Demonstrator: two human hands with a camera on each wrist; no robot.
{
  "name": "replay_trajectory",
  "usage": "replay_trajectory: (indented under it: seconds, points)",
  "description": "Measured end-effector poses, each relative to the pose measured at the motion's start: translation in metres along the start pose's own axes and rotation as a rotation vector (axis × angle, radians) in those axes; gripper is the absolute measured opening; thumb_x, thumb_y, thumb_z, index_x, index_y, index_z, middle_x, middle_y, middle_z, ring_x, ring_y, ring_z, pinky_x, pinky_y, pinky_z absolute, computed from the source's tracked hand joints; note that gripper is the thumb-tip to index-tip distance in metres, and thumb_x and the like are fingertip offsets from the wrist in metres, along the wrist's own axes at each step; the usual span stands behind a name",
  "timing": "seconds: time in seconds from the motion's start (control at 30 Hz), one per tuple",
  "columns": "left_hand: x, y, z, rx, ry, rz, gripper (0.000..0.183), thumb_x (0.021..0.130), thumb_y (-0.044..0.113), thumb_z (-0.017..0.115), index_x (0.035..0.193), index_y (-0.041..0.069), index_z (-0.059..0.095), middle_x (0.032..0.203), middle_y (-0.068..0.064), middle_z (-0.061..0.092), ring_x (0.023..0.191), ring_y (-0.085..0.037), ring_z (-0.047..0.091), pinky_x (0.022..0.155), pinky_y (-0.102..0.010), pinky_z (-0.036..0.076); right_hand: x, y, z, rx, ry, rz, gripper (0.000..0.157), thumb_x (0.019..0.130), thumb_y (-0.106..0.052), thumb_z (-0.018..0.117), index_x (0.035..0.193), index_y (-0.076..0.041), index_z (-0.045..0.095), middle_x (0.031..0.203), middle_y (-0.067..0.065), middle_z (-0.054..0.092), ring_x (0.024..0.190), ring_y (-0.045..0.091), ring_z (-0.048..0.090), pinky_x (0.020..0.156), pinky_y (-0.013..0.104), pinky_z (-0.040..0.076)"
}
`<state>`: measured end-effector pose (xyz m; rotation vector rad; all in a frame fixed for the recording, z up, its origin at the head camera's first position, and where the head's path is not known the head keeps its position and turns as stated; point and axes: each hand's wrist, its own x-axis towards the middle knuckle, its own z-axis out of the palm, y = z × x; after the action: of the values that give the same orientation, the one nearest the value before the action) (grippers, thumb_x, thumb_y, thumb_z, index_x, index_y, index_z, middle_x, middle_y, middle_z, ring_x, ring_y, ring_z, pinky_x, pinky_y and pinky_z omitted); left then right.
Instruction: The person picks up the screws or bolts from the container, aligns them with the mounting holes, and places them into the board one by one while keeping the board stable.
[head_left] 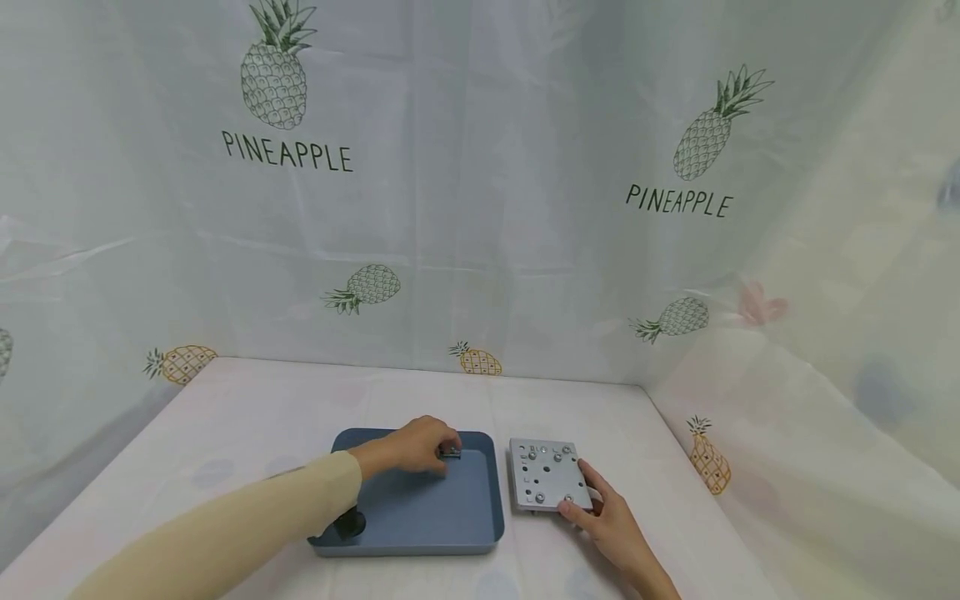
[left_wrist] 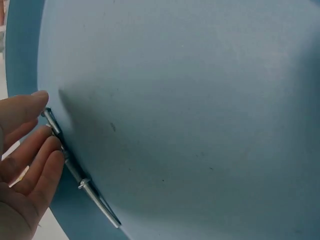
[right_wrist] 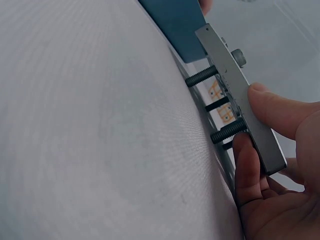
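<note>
My left hand (head_left: 422,446) reaches into a blue tray (head_left: 420,527), over screws lying along its wall. In the left wrist view, thumb and fingertips stand around one silver screw (left_wrist: 51,121), with a gap between thumb and fingers. A longer screw (left_wrist: 100,204) lies in line below it. My right hand (head_left: 609,521) grips the near right corner of a square grey metal plate (head_left: 546,479), thumb on top and fingers underneath. Bolt heads and holes show on its upper face. Threaded bolts (right_wrist: 227,131) project from its underside toward the table, beside the fingers.
The tray stands just left of the plate on a white cloth-covered table (head_left: 420,392). A pale curtain (head_left: 480,208) printed with pineapples hangs behind and at the sides. Something black (head_left: 349,523) sits at my left wrist, over the tray's near left corner.
</note>
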<state>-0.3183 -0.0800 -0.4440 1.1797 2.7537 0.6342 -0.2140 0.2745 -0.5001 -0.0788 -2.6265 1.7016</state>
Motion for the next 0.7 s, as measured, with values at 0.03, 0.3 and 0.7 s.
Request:
replay_trajectory:
  seconds: [0.03, 0.3, 0.7]
  points:
    - [0.001, 0.001, 0.000, 0.006, -0.001, -0.006, 0.033, 0.084, 0.008, 0.088, 0.114, 0.006, 0.077, 0.098, -0.004, 0.072, 0.090, -0.020, 0.065, 0.083, -0.034, 0.053, 0.000, 0.000, 0.000, 0.000, 0.000, 0.000, 0.097, 0.088, -0.022, 0.088, 0.166, -0.007, 0.033, 0.158, 0.026, 0.046, 0.109, 0.024, 0.068, 0.080, 0.027, 0.058]
    - [0.005, 0.009, 0.000, 0.056, -0.003, -0.020, 0.028, 0.083, 0.006, 0.087, 0.110, 0.004, 0.079, 0.094, -0.005, 0.073, 0.085, -0.015, 0.063, 0.080, -0.033, 0.055, 0.001, 0.000, -0.001, -0.004, -0.002, -0.009, 0.097, 0.088, -0.024, 0.088, 0.166, -0.007, 0.032, 0.160, 0.027, 0.044, 0.115, 0.027, 0.069, 0.085, 0.027, 0.059]
    - [0.008, 0.012, 0.004, 0.124, 0.029, 0.086, 0.014, 0.083, -0.004, 0.082, 0.086, 0.008, 0.077, 0.080, 0.002, 0.070, 0.072, -0.006, 0.056, 0.070, -0.026, 0.052, 0.001, 0.002, -0.001, 0.010, -0.014, -0.012, 0.096, 0.089, -0.022, 0.087, 0.166, -0.006, 0.032, 0.160, 0.027, 0.043, 0.113, 0.026, 0.069, 0.083, 0.027, 0.059]
